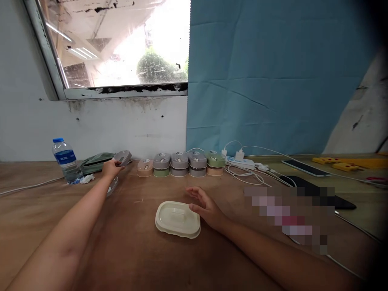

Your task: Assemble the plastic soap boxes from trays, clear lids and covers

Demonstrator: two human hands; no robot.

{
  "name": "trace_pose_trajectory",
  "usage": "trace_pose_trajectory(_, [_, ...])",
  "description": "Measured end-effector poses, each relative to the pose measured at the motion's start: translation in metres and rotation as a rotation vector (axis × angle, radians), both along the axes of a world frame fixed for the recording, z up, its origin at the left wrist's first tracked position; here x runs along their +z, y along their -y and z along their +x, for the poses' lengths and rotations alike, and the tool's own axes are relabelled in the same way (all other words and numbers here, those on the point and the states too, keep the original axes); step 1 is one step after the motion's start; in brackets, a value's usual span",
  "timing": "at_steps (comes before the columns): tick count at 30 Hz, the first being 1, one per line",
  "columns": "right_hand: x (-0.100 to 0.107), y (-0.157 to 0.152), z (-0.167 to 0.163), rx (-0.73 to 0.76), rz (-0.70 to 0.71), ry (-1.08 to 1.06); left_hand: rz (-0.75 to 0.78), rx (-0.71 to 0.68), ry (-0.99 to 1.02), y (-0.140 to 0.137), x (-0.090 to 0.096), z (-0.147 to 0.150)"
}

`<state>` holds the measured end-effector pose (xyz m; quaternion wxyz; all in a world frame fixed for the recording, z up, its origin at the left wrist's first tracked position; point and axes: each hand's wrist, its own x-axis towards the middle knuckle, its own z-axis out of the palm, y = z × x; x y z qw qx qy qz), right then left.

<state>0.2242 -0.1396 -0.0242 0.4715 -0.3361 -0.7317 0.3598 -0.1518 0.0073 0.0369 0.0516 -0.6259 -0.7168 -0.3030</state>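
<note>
- While the left hand (110, 167) reaches out to the far left, the cream lid (174, 220) lies flat on the near middle of the counter (136, 250), its shallow recess facing up.
- The right hand (208, 209) is at the lid's right edge, fingers apart and loosely curved; the thumb overlaps the rim, though whether it presses there I cannot tell.
- The left hand has its fingers clamped on a grey container (123, 157), tilted beside the far wall.
- Just nearer, a second grey piece (113, 186) sits partly hidden by the left forearm.
- The step in hand looks like handling the grey container on the left, with the right hand waiting by the cream lid.
- Moving the container from there would call for a firm pinch and room past the second grey piece; lifting the lid would need the right fingers brought in around its rim.
- To the right of the container, along the wall, stand a peach box (145, 168) and four two-tier boxes (179, 163) in grey, green and peach.
- Far left are a green pouch (97, 162), a crumpled tissue (87, 179) and a water bottle (68, 163).
- Far right lie a power strip (241, 162) with white cables and a phone (305, 167).
</note>
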Motion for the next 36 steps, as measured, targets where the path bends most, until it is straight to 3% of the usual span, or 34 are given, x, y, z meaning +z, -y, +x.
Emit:
trace_pose_trajectory(8, [0.007,0.003,0.0,-0.051,0.028,0.137,-0.251,0.048,-0.173,-0.017,-0.018,0.001])
trace_pose_trajectory(21, [0.007,0.002,0.0,-0.043,-0.033,0.144,-0.345,0.064,-0.25,0.002,-0.014,0.0])
trace_pose_trajectory(25, [0.008,0.003,-0.001,-0.037,-0.04,0.17,-0.338,0.131,-0.232,0.023,-0.01,-0.005])
trace_pose_trajectory(30, [0.009,0.002,-0.004,-0.018,-0.025,0.197,-0.375,0.318,-0.19,0.066,-0.022,-0.015])
trace_pose_trajectory(36, [0.01,0.002,-0.003,-0.008,0.005,0.242,-0.336,0.278,-0.092,0.081,-0.035,-0.028])
